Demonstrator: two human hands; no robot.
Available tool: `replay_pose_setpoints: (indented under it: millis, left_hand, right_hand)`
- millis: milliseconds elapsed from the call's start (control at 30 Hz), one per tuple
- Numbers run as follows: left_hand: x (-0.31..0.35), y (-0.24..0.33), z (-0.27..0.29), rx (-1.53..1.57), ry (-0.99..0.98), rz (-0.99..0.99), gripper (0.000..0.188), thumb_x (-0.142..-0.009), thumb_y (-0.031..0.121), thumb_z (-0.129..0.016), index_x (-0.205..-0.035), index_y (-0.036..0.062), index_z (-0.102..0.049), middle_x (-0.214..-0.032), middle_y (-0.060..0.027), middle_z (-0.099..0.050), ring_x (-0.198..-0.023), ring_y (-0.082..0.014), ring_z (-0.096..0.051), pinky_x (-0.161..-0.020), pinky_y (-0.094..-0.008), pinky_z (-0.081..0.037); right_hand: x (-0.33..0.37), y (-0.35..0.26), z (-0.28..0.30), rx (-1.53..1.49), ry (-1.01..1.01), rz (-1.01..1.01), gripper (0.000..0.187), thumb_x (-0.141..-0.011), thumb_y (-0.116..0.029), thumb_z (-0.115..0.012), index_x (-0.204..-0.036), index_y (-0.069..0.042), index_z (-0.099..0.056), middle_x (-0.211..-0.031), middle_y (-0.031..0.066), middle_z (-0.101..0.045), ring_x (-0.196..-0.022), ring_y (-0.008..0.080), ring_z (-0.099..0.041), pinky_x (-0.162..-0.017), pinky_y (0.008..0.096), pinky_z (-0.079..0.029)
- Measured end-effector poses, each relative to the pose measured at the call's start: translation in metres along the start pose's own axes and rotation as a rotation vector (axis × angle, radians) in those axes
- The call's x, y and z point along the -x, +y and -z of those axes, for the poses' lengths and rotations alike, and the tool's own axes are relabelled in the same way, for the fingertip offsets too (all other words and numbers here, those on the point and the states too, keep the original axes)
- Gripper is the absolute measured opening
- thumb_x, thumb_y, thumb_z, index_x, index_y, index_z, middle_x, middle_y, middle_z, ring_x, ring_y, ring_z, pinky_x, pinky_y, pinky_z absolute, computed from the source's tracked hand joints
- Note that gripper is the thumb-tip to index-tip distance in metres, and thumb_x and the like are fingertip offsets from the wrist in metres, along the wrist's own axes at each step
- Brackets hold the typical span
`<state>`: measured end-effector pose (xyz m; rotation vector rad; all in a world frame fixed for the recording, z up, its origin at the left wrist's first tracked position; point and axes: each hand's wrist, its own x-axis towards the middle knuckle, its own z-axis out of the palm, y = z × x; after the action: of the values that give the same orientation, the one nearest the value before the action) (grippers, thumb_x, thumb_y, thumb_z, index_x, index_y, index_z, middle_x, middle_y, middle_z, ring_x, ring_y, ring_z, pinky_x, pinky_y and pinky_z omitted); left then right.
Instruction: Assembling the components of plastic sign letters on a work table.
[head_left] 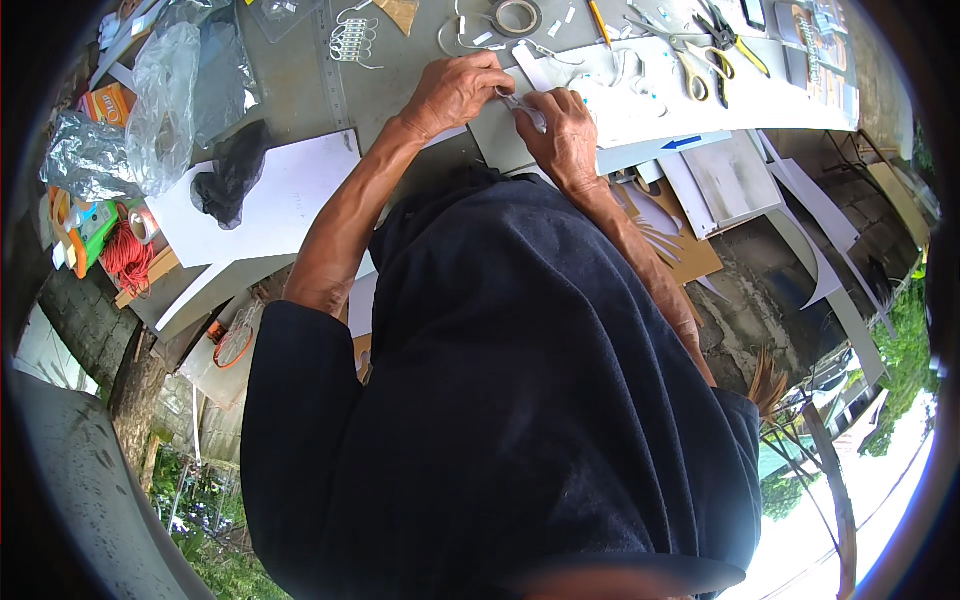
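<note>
My left hand [460, 92] is closed, its thumb and fingertips pinching the end of a small whitish piece [527, 111] that looks like a thin wire or strip. My right hand [563, 138] grips the other end, fingers curled round it. The exact kind of the piece is partly hidden by my fingers. Just beyond my hands lie a roll of tape [534, 18] and a loose thin wire with small white modules [552, 53]. Right of them, a white sheet [790, 105] bears several wired modules [628, 70].
Scissors [694, 80], yellow-black pliers [742, 50], a pencil [599, 22] and a phone [753, 13] lie at the far right. A chain of white modules [352, 40] and a ruler [331, 85] are far left. Clear plastic bags [165, 110], a black cloth [233, 178] and red cord [127, 256] are at left.
</note>
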<state>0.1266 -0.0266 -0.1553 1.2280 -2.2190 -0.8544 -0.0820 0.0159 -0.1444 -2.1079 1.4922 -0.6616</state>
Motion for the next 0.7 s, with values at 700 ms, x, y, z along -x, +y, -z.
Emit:
replay_pose_setpoints:
  millis: [700]
  left_hand:
    - [0.001, -0.002, 0.0, 0.117, -0.008, 0.092, 0.05, -0.081, 0.004, -0.076, -0.128, 0.0182, -0.065, -0.086, -0.0036, -0.06, -0.079, -0.0201, -0.062, -0.075, -0.0359, -0.055]
  right_hand:
    - [-0.003, -0.006, -0.017, 0.002, 0.095, -0.078, 0.012, -0.078, -0.012, -0.076, -0.077, -0.006, -0.066, -0.077, 0.0088, -0.063, -0.078, 0.0303, -0.062, -0.069, 0.0429, -0.05]
